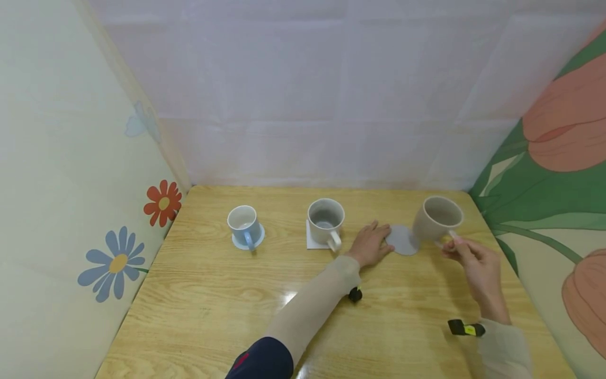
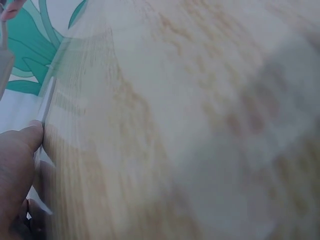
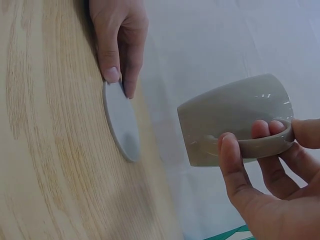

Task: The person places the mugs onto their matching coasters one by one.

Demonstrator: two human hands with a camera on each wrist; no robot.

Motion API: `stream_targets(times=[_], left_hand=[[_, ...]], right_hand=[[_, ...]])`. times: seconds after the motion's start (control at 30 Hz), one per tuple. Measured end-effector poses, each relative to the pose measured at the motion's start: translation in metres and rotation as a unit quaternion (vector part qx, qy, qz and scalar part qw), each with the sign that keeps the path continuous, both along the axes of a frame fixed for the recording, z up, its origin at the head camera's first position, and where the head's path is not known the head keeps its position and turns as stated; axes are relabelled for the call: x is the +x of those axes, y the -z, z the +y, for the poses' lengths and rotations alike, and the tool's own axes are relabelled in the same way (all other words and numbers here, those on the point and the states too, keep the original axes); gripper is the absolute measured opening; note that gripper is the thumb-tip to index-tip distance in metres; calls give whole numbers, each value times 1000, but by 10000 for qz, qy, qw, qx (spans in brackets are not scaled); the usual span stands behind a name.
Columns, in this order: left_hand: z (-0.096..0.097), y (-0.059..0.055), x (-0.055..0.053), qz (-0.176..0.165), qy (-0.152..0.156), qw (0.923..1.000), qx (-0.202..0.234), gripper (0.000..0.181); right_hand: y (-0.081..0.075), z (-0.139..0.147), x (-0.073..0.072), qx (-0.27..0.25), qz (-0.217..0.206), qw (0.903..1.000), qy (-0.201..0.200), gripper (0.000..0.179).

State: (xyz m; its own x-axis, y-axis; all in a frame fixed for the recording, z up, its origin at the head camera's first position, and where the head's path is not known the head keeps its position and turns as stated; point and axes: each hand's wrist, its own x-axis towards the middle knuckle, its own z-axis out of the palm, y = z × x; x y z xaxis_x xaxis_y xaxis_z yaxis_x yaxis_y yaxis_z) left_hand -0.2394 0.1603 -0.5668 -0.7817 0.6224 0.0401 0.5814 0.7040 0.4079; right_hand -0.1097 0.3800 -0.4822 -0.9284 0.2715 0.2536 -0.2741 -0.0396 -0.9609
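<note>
My right hand [image 1: 480, 268] grips the handle of a large grey-beige mug [image 1: 437, 218]. In the right wrist view the mug [image 3: 235, 122] is off the table, apart from the round grey coaster [image 3: 120, 120], with fingers through and around its handle. The round coaster [image 1: 402, 240] lies on the table to the left of the mug. My left hand [image 1: 371, 245] holds the coaster's left edge between thumb and fingers. In the left wrist view the thumb of my left hand [image 2: 20, 165] touches the thin coaster rim [image 2: 48, 97]; the other fingers are partly hidden.
A white-grey mug [image 1: 325, 221] stands on a square white coaster [image 1: 314, 243] just left of my left hand. Farther left, a small light-blue mug [image 1: 245, 226] sits on a round pale coaster [image 1: 235, 242]. Walls border the wooden table [image 1: 203, 305] at the back and sides.
</note>
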Motion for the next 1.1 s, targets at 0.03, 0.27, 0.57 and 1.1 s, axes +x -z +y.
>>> stream_targets(times=[0.03, 0.27, 0.57, 1.1], left_hand=[[0, 1, 0, 7, 1, 10000, 7, 62], [1, 1, 1, 79, 13, 10000, 26, 63], [-1, -3, 3, 36, -17, 10000, 50, 63], [3, 6, -1, -71, -99, 9999, -20, 64]], right_hand=[[1, 0, 0, -33, 1, 10000, -12, 25], [4, -3, -4, -386, 124, 9991, -117, 24], [9, -7, -6, -228, -247, 9994, -25, 24], [16, -12, -9, 41, -371, 9993, -92, 22]])
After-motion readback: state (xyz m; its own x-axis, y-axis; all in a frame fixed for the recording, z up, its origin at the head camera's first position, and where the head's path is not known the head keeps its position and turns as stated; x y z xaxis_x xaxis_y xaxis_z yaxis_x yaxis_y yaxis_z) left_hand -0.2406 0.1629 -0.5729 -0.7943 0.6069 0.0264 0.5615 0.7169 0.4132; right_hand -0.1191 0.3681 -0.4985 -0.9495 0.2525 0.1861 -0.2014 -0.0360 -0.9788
